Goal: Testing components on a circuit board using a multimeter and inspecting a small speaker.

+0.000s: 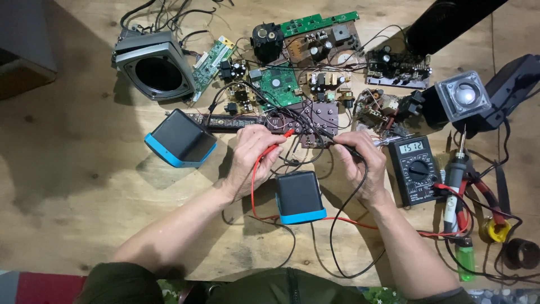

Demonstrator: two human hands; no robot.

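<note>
My left hand point(252, 157) grips a red multimeter probe point(279, 141) whose tip touches a brown circuit board point(316, 119). My right hand point(360, 163) holds a black probe point(344, 147) against the same board's near edge. Red and black leads run from the probes across the wooden table to a black digital multimeter point(415, 168) just right of my right hand. A small black cube speaker with a blue base point(299, 197) sits between my wrists.
A second black-and-blue cube speaker point(181, 138) lies left of my left hand. A grey speaker housing point(154, 65) is at the back left. Several circuit boards point(279, 84) spread along the back. A soldering iron point(454, 186), green lighter point(464, 258) and lamp point(464, 95) sit right.
</note>
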